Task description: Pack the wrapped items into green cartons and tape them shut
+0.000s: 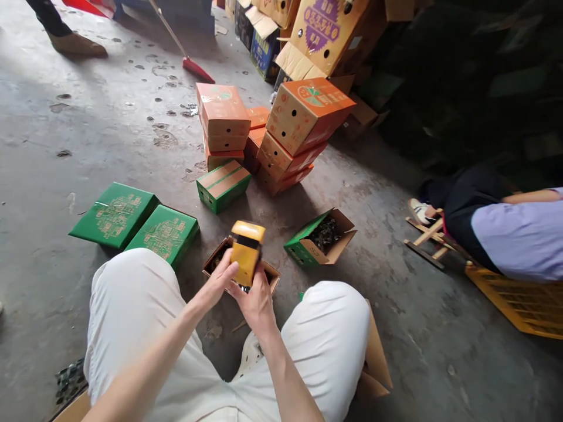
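Between my hands is a yellow, block-shaped object (pixel 244 261) with a dark band across it, slightly blurred; its exact kind cannot be made out. My left hand (pixel 221 274) grips its left side. Around its lower right side, the fingers of my right hand (pixel 256 300) are closed. Directly beneath, an open cardboard box (pixel 273 281) stands on the floor between my knees, its contents largely hidden by my hands. To its right an open green box (pixel 303 249) holds dark, shiny pieces.
Two green printed boxes (pixel 115 214) lie at the left. Ahead are a smaller green box (pixel 224 183) and stacked orange boxes (pixel 299 117). A red broom (pixel 197 69) and a person's shoe (pixel 77 45) are farther back. At right, a person in a lilac top (pixel 519 234) sits near a yellow crate (pixel 514 302).
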Demonstrator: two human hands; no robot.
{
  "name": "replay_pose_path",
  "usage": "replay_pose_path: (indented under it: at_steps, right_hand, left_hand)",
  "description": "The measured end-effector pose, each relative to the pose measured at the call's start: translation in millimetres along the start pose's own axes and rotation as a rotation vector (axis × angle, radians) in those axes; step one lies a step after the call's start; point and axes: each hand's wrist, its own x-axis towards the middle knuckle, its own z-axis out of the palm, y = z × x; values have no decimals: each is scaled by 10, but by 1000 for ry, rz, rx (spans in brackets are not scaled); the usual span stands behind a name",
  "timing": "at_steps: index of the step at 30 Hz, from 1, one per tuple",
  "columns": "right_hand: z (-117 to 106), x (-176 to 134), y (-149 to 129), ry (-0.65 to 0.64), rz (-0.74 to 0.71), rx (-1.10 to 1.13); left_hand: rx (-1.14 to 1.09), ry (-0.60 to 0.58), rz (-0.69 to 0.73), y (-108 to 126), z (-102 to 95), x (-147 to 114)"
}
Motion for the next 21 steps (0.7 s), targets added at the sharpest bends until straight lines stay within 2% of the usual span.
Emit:
replay_pose_path:
  at_steps: [3,4,6,8,10,13,15,17,19,21]
  right_hand:
    - [-34,45,145,58,201,203]
    - [-88,59,214,76,223,258]
    - [-256,98,352,120,218,288]
    - [-474,171,481,198,214,217]
    - [-681,273,609,307,255,124]
    - [-867,412,806,385,363,225]
    - [-892,448,918,375,412,401]
    - [-867,429,994,370,452,513]
    - [-831,379,1030,378,493,556]
    - [-805,337,1034,356,516,588]
  left_hand:
    - [152,-309,62,33,134,-55]
    - [192,-362,72,74,149,-32]
    - [231,-345,93,163,138,73]
    - [265,-217,128,194,94,224]
    - [405,-123,164,104,47,374]
    - [962,-257,157,-255,16,510]
    - [1418,-366,130,-542,15,536]
    - [1743,-414,129,-763,7,545]
    - [1896,-423,123,-880,-18,574]
    - [1926,-391,95,-915,-53,638]
